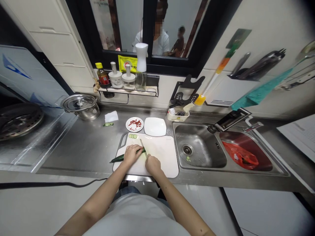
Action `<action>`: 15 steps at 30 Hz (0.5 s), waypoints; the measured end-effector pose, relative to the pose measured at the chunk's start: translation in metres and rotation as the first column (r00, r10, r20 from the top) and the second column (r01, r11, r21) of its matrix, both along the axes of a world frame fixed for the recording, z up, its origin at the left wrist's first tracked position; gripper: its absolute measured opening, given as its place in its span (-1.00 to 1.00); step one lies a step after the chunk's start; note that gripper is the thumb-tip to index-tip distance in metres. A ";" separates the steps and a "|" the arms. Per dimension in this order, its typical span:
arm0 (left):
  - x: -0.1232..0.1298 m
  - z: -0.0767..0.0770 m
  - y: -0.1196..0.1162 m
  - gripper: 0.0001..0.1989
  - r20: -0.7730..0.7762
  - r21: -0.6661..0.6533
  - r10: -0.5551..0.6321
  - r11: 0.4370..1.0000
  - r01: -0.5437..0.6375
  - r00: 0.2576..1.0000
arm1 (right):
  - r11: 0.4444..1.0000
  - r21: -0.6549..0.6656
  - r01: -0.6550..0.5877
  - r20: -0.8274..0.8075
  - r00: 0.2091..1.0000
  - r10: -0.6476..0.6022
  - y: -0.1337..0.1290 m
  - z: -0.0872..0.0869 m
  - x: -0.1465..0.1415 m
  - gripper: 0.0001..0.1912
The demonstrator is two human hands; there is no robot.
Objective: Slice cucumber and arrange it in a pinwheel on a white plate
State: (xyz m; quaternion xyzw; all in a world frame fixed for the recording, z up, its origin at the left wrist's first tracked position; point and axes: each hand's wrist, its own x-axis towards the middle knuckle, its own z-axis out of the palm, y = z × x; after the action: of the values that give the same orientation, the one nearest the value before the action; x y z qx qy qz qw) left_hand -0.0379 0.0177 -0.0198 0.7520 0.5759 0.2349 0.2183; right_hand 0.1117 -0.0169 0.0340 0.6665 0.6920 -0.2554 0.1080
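A dark green cucumber (117, 159) lies across the left part of a white cutting board (167, 160). My left hand (133, 154) is closed over it, and the cut end shows just right of my fingers. In my right hand (153, 165) is the handle of a kitchen knife (143, 146); its blade points away from me and stands against the cucumber's right end. Several pale cucumber slices (133, 136) lie in a row at the board's upper left. Behind the board are a small plate of chopped red pieces (135, 124) and a white square plate (155, 127).
To the right is a double steel sink (200, 144), with a red plastic bag (241, 156) in its far basin. A lidded steel pot (82, 106) stands at the left back, near a white paper (111, 116) and a cucumber scrap (108, 124). A seasoning rack (128, 91) hangs behind.
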 end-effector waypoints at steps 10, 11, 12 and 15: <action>0.000 -0.001 0.000 -0.80 -0.009 -0.005 0.003 1.000 -0.003 1.000 | 0.999 -0.039 0.012 0.022 1.000 -0.011 -0.031 -0.002 0.016 -0.67; 0.000 -0.001 0.000 -0.80 -0.010 -0.006 0.005 1.000 -0.005 1.000 | 0.999 -0.044 0.014 0.023 1.000 -0.013 -0.033 -0.002 0.017 -0.67; 0.000 -0.001 0.000 -0.80 -0.011 -0.008 0.005 1.000 -0.005 1.000 | 0.999 -0.046 0.016 0.022 1.000 -0.015 -0.034 -0.002 0.017 -0.67; 0.001 -0.001 0.000 -0.79 -0.015 -0.012 0.010 1.000 -0.010 1.000 | 0.999 -0.038 0.019 0.020 1.000 -0.018 -0.034 -0.001 0.017 -0.67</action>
State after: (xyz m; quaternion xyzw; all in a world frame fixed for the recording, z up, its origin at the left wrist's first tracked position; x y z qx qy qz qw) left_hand -0.0373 0.0175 -0.0212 0.7496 0.5826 0.2271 0.2171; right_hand 0.1284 -0.0508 0.0325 0.6732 0.6796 -0.2632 0.1251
